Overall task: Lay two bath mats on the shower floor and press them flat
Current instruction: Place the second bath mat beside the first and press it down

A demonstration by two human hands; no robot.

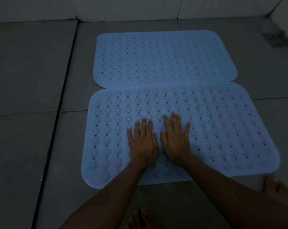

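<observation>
Two blue bath mats lie on the grey tiled shower floor (32, 71), the far mat (164, 58) beyond the near mat (222, 129) with their long edges touching or slightly overlapping. On the near mat, left of its middle, the left hand (142, 142) and right hand (175, 139) rest side by side, palms down, fingers straight and spread, gripping nothing. To seat it well, they should probably press firmly outward from here toward its edges and corners.

A single head-worn view looks steeply down and forward from close above the near pale-blue perforated rubber bath mat (222, 129).
</observation>
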